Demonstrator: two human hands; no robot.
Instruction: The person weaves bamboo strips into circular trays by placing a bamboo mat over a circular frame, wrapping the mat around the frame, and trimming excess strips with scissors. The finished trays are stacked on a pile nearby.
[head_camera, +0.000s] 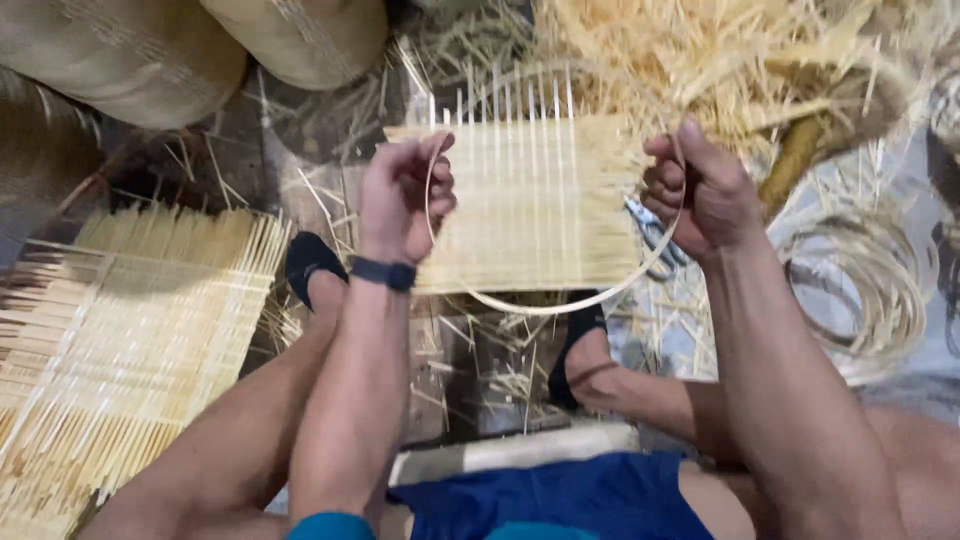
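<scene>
Head view: left hand (405, 200) and right hand (700, 190) each had fingers curled tight around one end of a thin bamboo strip (545, 303), bowed into a loop just above a small woven mat (530, 200). Scissors (655, 240) lay beside the mat; a larger woven mat (130, 320) lay on the floor to the left.

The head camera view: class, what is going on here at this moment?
A seated person bends a thin bamboo strip into a loop, with the left hand gripping one end and the right hand the other. Below the loop, a partly woven bamboo mat lies on the floor by the person's feet. Another woven mat lies to the left, scissors sit beside the right hand, and coiled strips lie to the right.
</scene>
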